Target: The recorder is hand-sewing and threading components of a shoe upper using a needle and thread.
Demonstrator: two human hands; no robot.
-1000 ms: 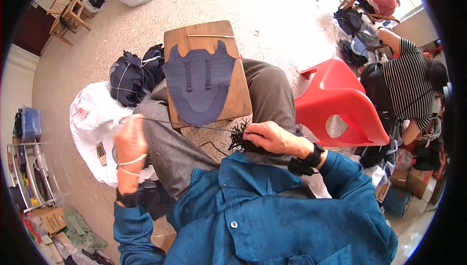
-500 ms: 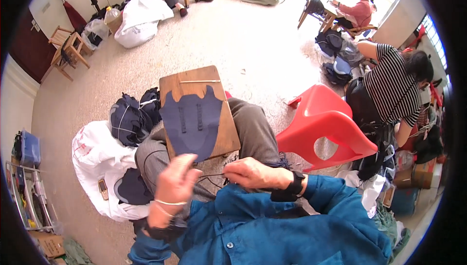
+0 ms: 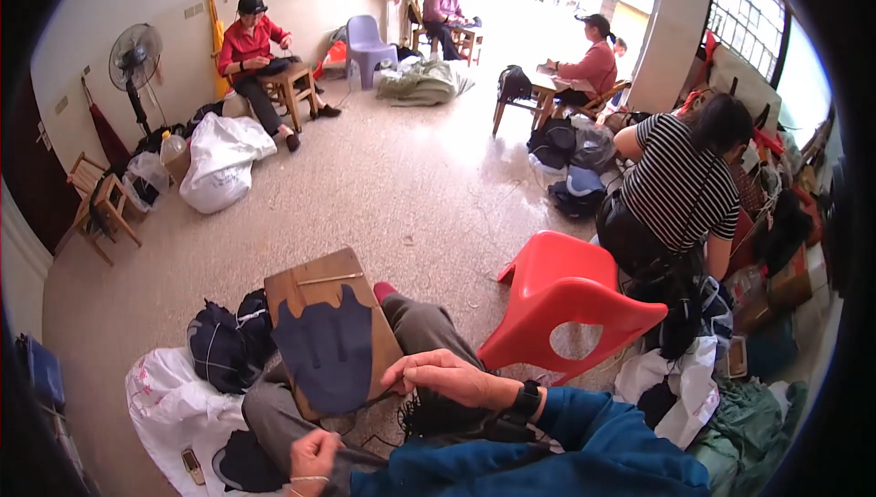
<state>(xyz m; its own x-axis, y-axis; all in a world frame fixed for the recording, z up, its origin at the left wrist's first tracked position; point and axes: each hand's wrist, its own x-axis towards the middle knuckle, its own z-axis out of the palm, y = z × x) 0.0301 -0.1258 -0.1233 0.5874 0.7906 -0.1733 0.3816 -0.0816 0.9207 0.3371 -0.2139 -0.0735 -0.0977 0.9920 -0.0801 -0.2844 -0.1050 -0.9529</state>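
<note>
A dark navy cut piece (image 3: 326, 355), shaped like a shoe upper, lies on a wooden board (image 3: 388, 342) at my lap. A thin pale stick (image 3: 330, 279) rests across the board's far end. My right hand (image 3: 452, 378) is closed, its fingertips pinching a dark cord (image 3: 379, 399) beside the piece's lower right edge. Lower down, my left hand (image 3: 315, 456) is curled closed near the board's near edge; what its fingers hold, if anything, cannot be made out. Loops of dark cord hang between the two hands.
A red plastic chair (image 3: 566, 301) stands to my right, beside a person in a striped shirt (image 3: 680, 173) bending over. Dark bundled pieces (image 3: 228, 342) and a white sack (image 3: 160, 406) lie at my left. Other people sit working farther off, near a purple chair (image 3: 370, 45).
The view has tilted up, showing more of the room. My left hand has drawn down, away from the navy piece. My right hand now sits closer to the piece's edge.
</note>
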